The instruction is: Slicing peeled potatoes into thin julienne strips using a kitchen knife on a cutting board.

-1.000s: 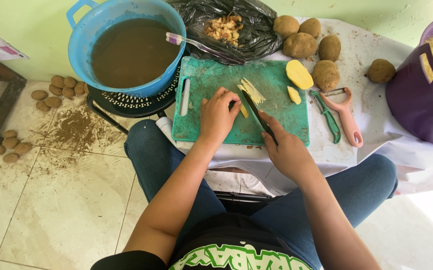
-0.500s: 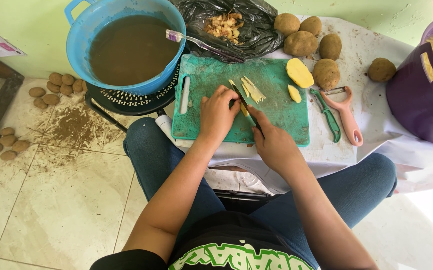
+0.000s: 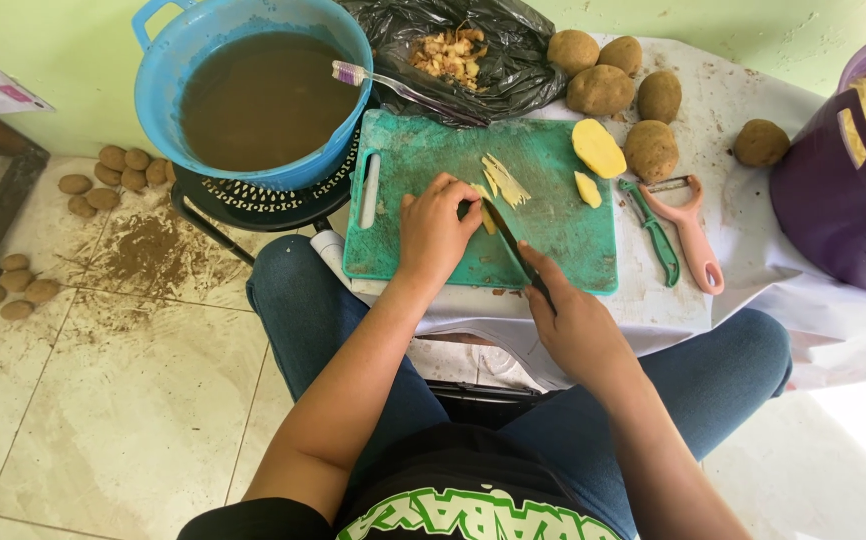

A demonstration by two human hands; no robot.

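A green cutting board (image 3: 563,240) lies on the cloth-covered table. My left hand (image 3: 435,230) presses a thin yellow potato slice (image 3: 488,218) flat on the board. My right hand (image 3: 575,320) grips a dark-handled knife (image 3: 513,245), its blade resting against the slice beside my left fingertips. Cut potato strips (image 3: 503,180) lie just beyond the blade. A peeled potato half (image 3: 598,147) and a smaller peeled piece (image 3: 587,189) sit at the board's right end.
A blue tub (image 3: 265,92) of muddy water with a toothbrush (image 3: 393,85) stands upper left. A black bag with peelings (image 3: 450,55), unpeeled potatoes (image 3: 603,88), green (image 3: 657,236) and pink peelers (image 3: 691,232), and a purple bucket (image 3: 825,200) of strips surround the board. Potatoes (image 3: 103,185) lie on the floor.
The knife went forward across the slice, then drew back toward me with my right hand. My left hand stayed on the slice.
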